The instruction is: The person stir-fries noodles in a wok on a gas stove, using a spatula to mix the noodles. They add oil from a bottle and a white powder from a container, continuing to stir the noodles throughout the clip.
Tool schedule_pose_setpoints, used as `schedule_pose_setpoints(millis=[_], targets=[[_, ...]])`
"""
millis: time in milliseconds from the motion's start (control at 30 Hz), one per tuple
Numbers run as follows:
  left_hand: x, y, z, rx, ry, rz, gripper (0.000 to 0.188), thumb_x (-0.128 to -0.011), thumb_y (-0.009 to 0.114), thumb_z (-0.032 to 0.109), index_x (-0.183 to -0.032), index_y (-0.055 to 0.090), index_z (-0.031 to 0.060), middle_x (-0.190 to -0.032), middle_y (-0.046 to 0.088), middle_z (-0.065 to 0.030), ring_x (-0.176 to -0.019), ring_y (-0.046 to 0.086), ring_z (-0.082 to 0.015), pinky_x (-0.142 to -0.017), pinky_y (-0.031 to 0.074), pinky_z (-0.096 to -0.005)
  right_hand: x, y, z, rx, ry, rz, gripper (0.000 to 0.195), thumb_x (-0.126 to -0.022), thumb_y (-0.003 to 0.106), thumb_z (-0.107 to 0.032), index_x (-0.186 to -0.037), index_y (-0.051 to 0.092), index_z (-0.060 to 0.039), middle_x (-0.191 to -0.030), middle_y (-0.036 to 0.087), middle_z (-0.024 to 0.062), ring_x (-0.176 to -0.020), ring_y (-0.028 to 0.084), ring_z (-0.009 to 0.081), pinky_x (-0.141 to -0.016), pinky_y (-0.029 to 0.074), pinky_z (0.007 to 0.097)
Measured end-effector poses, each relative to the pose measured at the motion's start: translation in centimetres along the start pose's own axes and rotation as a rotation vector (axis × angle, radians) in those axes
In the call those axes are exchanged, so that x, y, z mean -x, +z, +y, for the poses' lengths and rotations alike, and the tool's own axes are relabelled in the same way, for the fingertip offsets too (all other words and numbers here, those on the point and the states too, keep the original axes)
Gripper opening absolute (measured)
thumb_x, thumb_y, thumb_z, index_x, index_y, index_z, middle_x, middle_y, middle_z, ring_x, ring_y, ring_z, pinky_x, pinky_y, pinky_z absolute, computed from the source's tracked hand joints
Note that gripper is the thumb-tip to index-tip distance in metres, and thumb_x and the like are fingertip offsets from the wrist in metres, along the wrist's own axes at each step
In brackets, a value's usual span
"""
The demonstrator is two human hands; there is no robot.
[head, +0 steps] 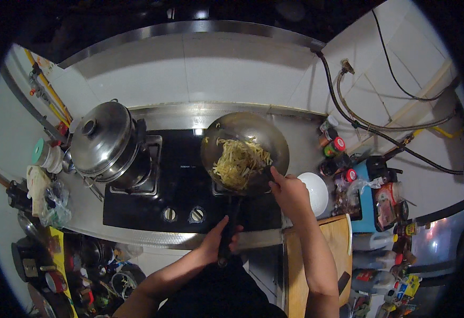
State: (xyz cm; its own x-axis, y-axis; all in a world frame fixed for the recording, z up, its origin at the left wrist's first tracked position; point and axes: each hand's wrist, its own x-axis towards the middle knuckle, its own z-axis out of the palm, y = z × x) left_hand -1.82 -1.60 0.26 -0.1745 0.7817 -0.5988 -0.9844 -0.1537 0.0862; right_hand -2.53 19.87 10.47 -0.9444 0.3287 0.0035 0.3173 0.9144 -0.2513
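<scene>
A metal wok (273,135) stands over the right burner of a black glass gas hob (176,179). My left hand (225,237) is closed around the wok's black handle (230,230). Pale yellow shredded food (240,161) lies in a heap inside the wok. At the wok's right side, my right hand (289,190) grips the dark handle of a utensil (267,171), whose far end is partly hidden among the food. Just right of this hand is a white bowl (317,194).
A lidded steel pot (107,139) sits on the left burner. Jars (335,147) line the right counter beside a blue appliance (363,194). A wooden board (323,254) lies at the near right; bottles (375,258) stand beyond it. Plastic bags (55,202) lie at left.
</scene>
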Motion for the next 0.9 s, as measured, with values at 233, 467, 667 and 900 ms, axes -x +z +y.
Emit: schedule_pose_setpoints(millis=[233,467,667,900], targets=[[-0.2,0.0,-0.1,0.015,0.009,-0.002,0.05,-0.089,0.037,0.051,-0.101,0.051,0.0049,-0.065,0.048,-0.0031,-0.053,0.043,-0.0131,-0.048,0.038,-0.0235,-0.1,-0.8,2.5,0.175,-0.152,-0.059,0.036,-0.079,0.057,-0.025,-0.115,0.054,-0.0247,-0.081,0.057,0.0114,-0.07,0.06,0.0302,-0.058,0.049,0.0398],[-0.2,-0.1,0.0,0.018,0.006,-0.016,0.049,-0.088,0.039,0.05,-0.1,0.053,0.0047,-0.066,0.049,-0.0022,-0.054,0.043,-0.012,-0.048,0.037,-0.0233,-0.6,-2.2,3.1,0.203,-0.302,0.074,0.038,-0.075,0.06,-0.022,-0.113,0.056,-0.0286,-0.077,0.054,0.0087,-0.064,0.058,0.0273,-0.055,0.048,0.038],[0.0,0.3,-0.2,0.021,0.031,0.007,0.048,-0.089,0.038,0.049,-0.1,0.051,0.0045,-0.066,0.048,-0.0031,-0.053,0.042,-0.0127,-0.047,0.036,-0.0236,-0.4,-3.1,1.6,0.285,-0.276,0.153,0.039,-0.074,0.06,-0.019,-0.112,0.057,-0.0281,-0.078,0.054,0.0082,-0.057,0.058,0.0278,-0.051,0.048,0.0374],[0.1,0.4,-0.2,0.013,0.037,-0.014,0.049,-0.089,0.039,0.05,-0.1,0.053,0.0044,-0.066,0.048,-0.0025,-0.053,0.042,-0.0127,-0.048,0.037,-0.0237,0.2,-5.2,1.9,0.423,-0.366,0.047,0.04,-0.075,0.054,-0.012,-0.112,0.057,-0.026,-0.078,0.053,0.0094,-0.062,0.059,0.0256,-0.052,0.048,0.0363]])
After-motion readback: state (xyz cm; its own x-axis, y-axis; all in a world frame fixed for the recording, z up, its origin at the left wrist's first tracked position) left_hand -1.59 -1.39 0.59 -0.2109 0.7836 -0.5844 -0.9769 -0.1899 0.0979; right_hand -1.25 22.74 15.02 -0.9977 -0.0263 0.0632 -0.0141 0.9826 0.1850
